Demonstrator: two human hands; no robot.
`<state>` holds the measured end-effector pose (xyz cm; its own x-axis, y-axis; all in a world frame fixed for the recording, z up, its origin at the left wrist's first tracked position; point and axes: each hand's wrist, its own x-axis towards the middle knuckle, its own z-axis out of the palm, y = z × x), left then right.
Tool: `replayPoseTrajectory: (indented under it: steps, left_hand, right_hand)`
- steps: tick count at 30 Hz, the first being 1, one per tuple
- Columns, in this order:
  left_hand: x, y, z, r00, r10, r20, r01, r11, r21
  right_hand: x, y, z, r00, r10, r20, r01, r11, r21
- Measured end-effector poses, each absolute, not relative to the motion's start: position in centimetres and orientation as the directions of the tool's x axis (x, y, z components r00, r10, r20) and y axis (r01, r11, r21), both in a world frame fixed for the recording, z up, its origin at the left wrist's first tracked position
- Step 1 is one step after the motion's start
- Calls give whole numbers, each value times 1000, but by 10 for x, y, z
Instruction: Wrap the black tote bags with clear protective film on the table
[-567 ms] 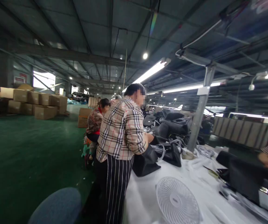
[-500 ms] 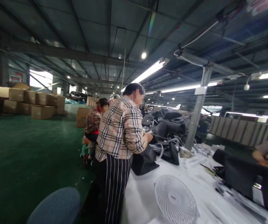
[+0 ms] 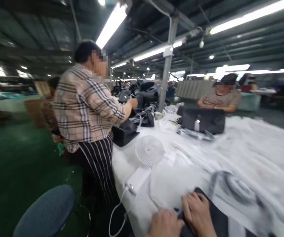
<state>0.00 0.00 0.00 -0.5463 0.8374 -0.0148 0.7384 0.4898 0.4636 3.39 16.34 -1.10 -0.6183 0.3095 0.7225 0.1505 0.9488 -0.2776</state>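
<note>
At the bottom of the view a black bag (image 3: 217, 210) lies on the white-covered table, partly cut off by the frame's edge. My right hand (image 3: 196, 210) is closed over its near end, fingers curled down on the black material. Just left of it my left hand (image 3: 166, 223), somewhat blurred, is closed on the same end, with its thumb against the black material. A pale grey band crosses the bag to the right of my hands. Clear plastic with a grey coiled shape (image 3: 239, 187) lies beyond the bag.
A white fan (image 3: 149, 150) with a cable stands on the table (image 3: 173, 184). Another black bag (image 3: 203, 120) lies farther back, near a seated person (image 3: 220, 95). On the left a person in a checked shirt (image 3: 82, 108) stands by piled black bags. A blue-grey stool (image 3: 45, 210) is at lower left.
The view has turned right and down. My hands and the black bag have come into view at the bottom. The person in the checked shirt and the fan now appear farther left.
</note>
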Motion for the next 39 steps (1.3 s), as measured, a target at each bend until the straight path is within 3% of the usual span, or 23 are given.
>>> replayPoseTrajectory:
  steps: [5,8,10,15,20,23,26,29,32,35,37,39]
  left_hand:
    - [3,-3,-12,-505,863,31,843,485,232]
    - [-3,-6,-10,-481,875,60,861,458,221]
    - [-5,-10,-10,-471,879,71,869,449,209]
    - [-6,-18,-13,-430,899,80,893,410,188]
    - [-14,-25,-20,-336,936,106,933,316,170]
    - [-19,-28,-12,-257,950,176,965,244,92]
    - [-8,-24,6,-157,911,381,988,146,58]
    - [32,-11,15,47,871,489,985,-121,120]
    - [82,8,3,265,889,373,924,-345,165]
    - [111,22,-21,319,924,209,927,-350,131]
    - [116,25,-33,334,928,163,933,-350,79]
    - [116,25,-39,349,922,170,932,-360,36]
  right_hand:
    - [72,142,-17,-694,409,592,281,912,-300]
    - [68,137,-10,-642,459,614,321,888,-328]
    - [78,131,-4,-642,482,596,394,874,-283]
    - [156,97,10,-684,616,391,633,768,-102]
    - [224,59,-3,-524,830,191,836,544,-74]
    - [234,49,-20,-493,856,159,847,513,-137]
    - [233,46,-29,-476,856,203,839,511,-187]
    - [231,47,-29,-472,849,236,820,521,-235]
    - [235,47,-29,-499,833,238,763,552,-335]
    - [253,42,-32,-499,811,305,580,574,-578]
    - [278,34,-36,-282,897,341,437,436,-786]
    - [311,24,-40,115,971,211,252,177,-951]
